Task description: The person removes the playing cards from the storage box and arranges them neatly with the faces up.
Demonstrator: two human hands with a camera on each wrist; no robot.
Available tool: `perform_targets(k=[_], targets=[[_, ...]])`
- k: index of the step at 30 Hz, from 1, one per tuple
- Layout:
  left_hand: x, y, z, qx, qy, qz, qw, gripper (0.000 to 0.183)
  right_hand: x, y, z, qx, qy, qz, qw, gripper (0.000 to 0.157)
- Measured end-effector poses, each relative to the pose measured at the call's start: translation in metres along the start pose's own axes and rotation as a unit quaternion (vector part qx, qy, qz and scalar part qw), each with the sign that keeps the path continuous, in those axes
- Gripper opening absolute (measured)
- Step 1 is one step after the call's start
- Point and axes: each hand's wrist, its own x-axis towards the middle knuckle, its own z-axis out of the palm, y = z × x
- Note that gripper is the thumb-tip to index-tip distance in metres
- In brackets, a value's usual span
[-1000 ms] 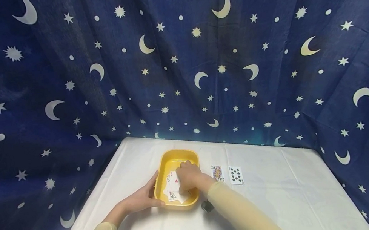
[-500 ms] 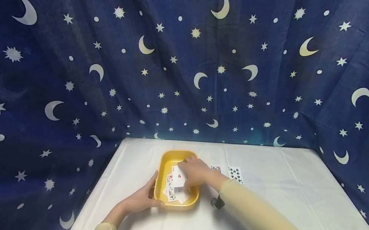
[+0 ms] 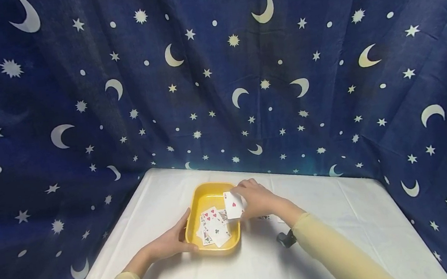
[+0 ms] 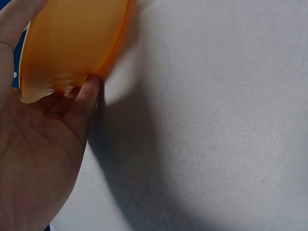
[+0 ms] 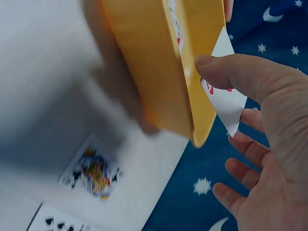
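Observation:
A yellow tray (image 3: 198, 197) stands on the white table, holding a loose pile of playing cards (image 3: 219, 233) with hearts and clubs facing up. On its left side, my left hand (image 3: 169, 242) grips the wall, fingers and thumb spread along it; the left wrist view shows bent fingers (image 4: 89, 96) touching its outside. My right hand (image 3: 257, 199) pinches an ace of hearts (image 3: 233, 206) over the tray's right rim. In the right wrist view, the thumb (image 5: 226, 70) lies across that card's face, while the other fingers are behind or below it.
To the right of the tray, a face card of clubs (image 5: 94, 171) and a spades card (image 5: 55, 221) lie face up, mostly hidden by my right arm in the head view. A dark blue curtain (image 3: 199, 68) with moons and stars hangs behind the table (image 3: 332, 219).
My right hand has lifted the ace of hearts from the pile and carried it right to the tray's rim, uncovering cards beneath. My left hand stays on the tray.

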Motion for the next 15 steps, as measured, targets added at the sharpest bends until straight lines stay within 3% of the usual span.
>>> perform_targets(k=[6, 15], targets=[[0.0, 0.0, 0.0, 0.003, 0.003, -0.001, 1.0, 0.125, -0.016, 0.026, -0.011, 0.015, 0.001, 0.048, 0.999, 0.09], [-0.001, 0.002, 0.0, 0.005, 0.005, -0.01, 0.9999, 0.125, -0.044, 0.067, -0.016, 0.032, -0.001, 0.086, 0.996, 0.091]])
